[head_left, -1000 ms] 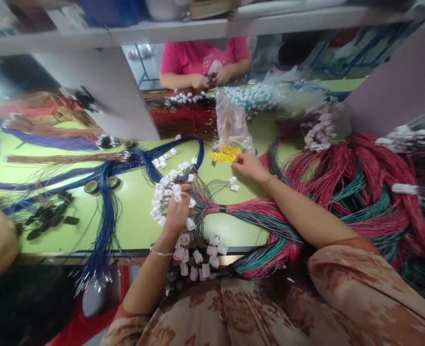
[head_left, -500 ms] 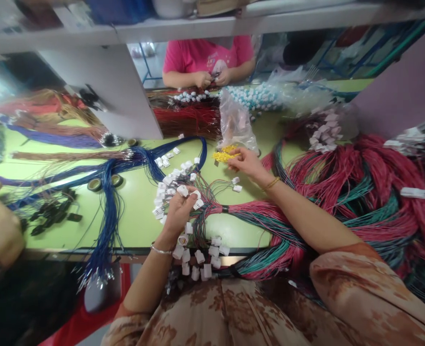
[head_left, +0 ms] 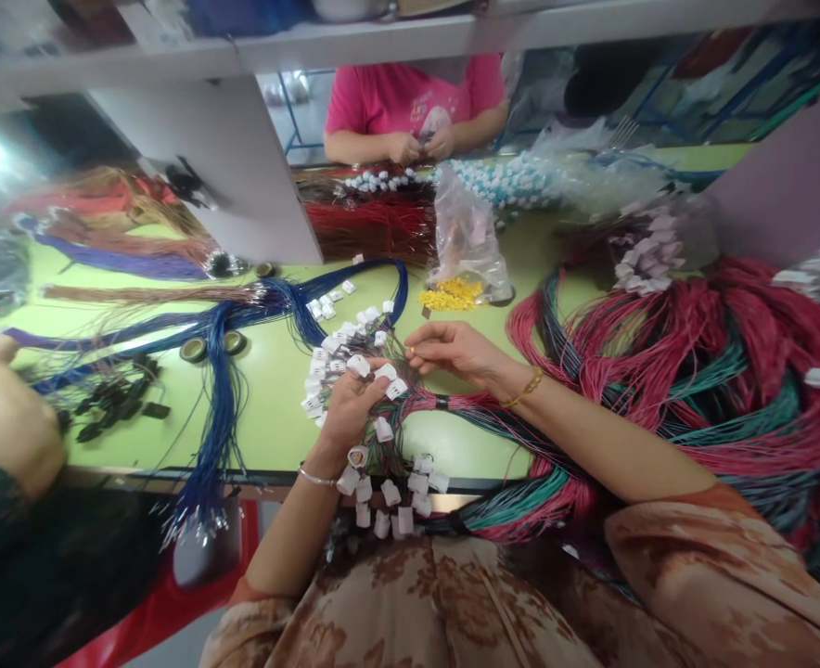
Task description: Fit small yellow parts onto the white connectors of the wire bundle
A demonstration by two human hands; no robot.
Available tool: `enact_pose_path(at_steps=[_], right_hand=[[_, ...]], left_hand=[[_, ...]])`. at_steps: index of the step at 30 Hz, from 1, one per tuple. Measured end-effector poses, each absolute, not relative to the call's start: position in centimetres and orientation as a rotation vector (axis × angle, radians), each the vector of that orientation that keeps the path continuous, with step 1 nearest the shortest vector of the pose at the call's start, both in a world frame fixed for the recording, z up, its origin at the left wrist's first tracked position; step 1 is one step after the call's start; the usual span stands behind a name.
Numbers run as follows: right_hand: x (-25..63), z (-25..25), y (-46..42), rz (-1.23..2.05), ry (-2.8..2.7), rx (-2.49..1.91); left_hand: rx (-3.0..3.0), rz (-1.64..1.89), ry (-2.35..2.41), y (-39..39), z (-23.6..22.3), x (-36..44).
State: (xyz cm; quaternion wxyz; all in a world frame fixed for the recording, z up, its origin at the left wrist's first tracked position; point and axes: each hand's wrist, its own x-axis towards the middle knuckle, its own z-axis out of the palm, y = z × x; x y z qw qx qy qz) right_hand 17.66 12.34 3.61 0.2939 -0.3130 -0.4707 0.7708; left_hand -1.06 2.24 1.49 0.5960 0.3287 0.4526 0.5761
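My left hand (head_left: 352, 404) is closed on a white connector (head_left: 386, 373) with wires running from it, and other white connectors crowd around the fingers. Close to its right, my right hand (head_left: 452, 355) pinches a tiny yellow piece (head_left: 411, 352) between thumb and fingertip. The wires of these connectors gather into a red, green and black wire bundle (head_left: 480, 408) bound with black tape. Beyond my right hand lies a pile of small yellow pieces (head_left: 455, 293) at the mouth of a clear plastic bag (head_left: 462, 232). More white connectors (head_left: 400, 496) hang over the table's front edge.
Blue wire bundles (head_left: 215, 399) and black connectors (head_left: 118, 399) lie to the left on the green table (head_left: 277, 427). Red and green wires (head_left: 660, 371) heap up on the right. A co-worker's hands (head_left: 424, 147) are across the table; another person's hand (head_left: 3, 408) is at left.
My right hand has come back from the yellow pile toward my left hand, bringing a yellow piece. My left hand stays around the connector. The view has shifted slightly.
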Motion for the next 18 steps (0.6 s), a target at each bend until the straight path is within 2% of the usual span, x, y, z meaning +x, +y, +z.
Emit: enact_pose_path(at_steps=[9, 11, 15, 18], right_hand=[[16.9, 4.4, 9.9, 1.736, -1.564, -0.828], [16.8, 4.7, 9.2, 1.557, -1.722, -0.809], [16.5, 4.9, 8.2, 0.975, -2.007, -0.664], [16.2, 4.9, 8.0, 0.755, -2.069, -0.545]], left_hand=[[0.769, 1.369, 1.046, 2.2, 1.3, -0.9], [0.764, 1.377, 1.036, 2.2, 1.2, -0.9], [0.752, 1.373, 1.037, 2.1, 1.2, -0.9], [0.790, 1.359, 1.034, 2.1, 1.3, -0.9]])
